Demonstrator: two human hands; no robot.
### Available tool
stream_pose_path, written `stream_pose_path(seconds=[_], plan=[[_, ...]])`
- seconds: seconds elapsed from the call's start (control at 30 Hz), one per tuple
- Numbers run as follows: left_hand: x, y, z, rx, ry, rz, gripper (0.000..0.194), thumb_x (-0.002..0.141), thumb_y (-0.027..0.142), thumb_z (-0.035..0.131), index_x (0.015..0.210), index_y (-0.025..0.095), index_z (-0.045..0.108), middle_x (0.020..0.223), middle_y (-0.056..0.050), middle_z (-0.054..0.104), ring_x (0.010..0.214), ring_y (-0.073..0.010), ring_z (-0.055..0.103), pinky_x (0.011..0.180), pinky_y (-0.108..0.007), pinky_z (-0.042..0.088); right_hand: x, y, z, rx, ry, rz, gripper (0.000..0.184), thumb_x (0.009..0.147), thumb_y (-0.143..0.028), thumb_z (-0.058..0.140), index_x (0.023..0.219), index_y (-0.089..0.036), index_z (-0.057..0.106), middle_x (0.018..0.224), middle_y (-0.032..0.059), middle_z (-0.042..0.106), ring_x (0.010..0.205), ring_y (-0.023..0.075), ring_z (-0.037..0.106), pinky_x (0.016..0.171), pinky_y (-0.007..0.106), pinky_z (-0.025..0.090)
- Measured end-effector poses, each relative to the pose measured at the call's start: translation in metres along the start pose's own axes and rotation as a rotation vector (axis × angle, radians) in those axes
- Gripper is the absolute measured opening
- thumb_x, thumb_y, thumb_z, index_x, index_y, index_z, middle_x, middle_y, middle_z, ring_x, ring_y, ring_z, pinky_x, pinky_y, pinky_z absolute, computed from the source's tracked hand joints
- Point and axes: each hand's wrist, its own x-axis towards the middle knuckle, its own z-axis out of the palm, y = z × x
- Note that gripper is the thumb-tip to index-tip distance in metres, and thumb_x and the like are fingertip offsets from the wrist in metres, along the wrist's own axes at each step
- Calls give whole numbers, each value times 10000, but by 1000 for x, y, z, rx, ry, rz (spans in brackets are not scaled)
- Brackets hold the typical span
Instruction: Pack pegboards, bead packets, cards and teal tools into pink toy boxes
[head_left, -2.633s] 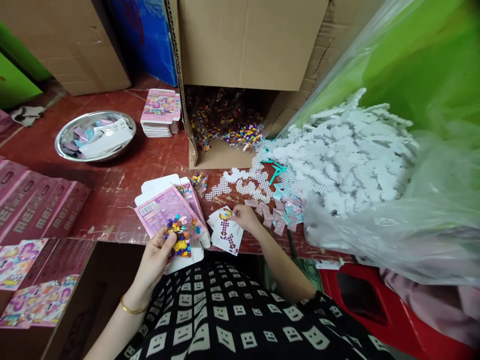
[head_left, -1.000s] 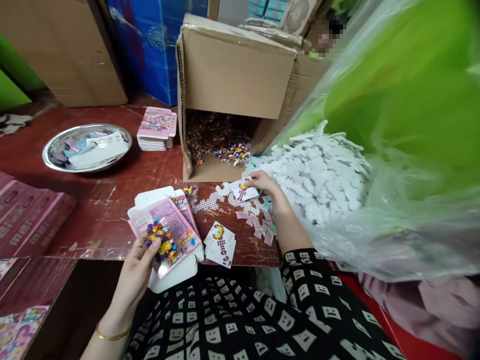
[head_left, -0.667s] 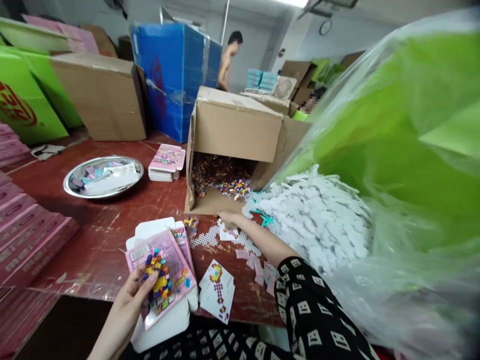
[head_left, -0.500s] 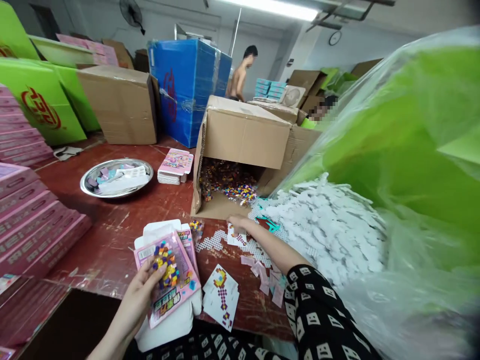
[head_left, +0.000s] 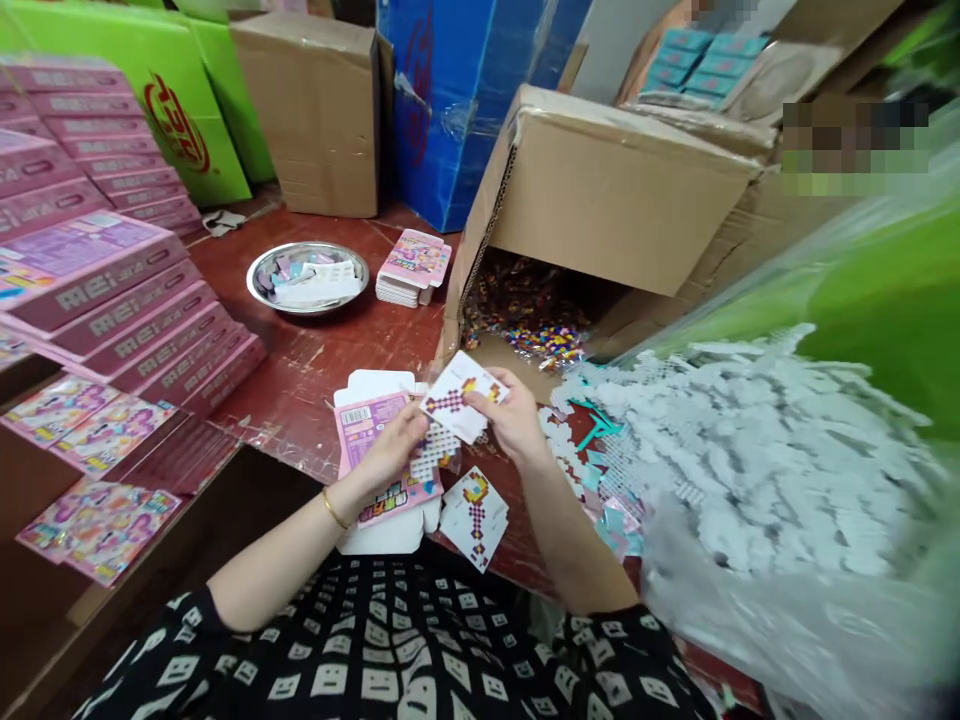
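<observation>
My right hand (head_left: 519, 418) grips a white card (head_left: 456, 392) printed with a purple and yellow pixel pattern, thumb on its face. My left hand (head_left: 396, 442) is closed on a white perforated grid piece (head_left: 430, 458), its fingertips close to the card's lower left corner. Part of a clear packet with coloured bits peeks out behind the grid, mostly hidden. Beneath my left hand lies a flattened pink and white box (head_left: 367, 412) with an unfolded flap. Beside it on the table are more pattern cards (head_left: 475, 518).
A tipped carton (head_left: 622, 190) holds packets of coloured bits (head_left: 547, 338). White grid pieces (head_left: 757, 460) are heaped at right. Stacked pink boxes (head_left: 150, 320) stand left; a metal bowl (head_left: 259, 298) and folded pink boxes (head_left: 411, 262) sit behind. Another person is partly visible far right.
My right hand has come back from near the carton's opening, lifting a card up to my left hand. My left hand now shows a grid piece. The view has tilted down.
</observation>
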Motion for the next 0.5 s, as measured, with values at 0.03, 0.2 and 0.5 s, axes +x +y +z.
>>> stream_pose_path(seconds=[0.03, 0.2, 0.5], plan=[[-3, -1, 3, 2, -13, -3, 533, 643, 439, 874, 1067, 185, 675, 1147, -108, 738, 1123, -278, 674, 953, -364, 540, -4, 6, 12, -5, 15, -9, 593, 504, -400, 942, 956, -229, 597, 852, -16, 717, 708, 142, 659, 687, 294, 577], [-20, -5, 3, 21, 37, -57, 521, 621, 307, 897, 1036, 174, 611, 938, -61, 754, 849, -201, 715, 793, -307, 570, -13, 32, 34, -119, 117, -137, 600, 530, -381, 925, 999, -226, 583, 941, 6, 691, 821, 163, 667, 724, 287, 565], [-22, -12, -8, 109, 128, -137, 459, 633, 365, 882, 945, 167, 609, 870, -37, 753, 792, -185, 711, 715, -267, 561, -9, 49, -35, -506, 214, -86, 494, 788, -462, 742, 1185, -228, 563, 1047, 59, 704, 911, 177, 680, 842, 323, 556]])
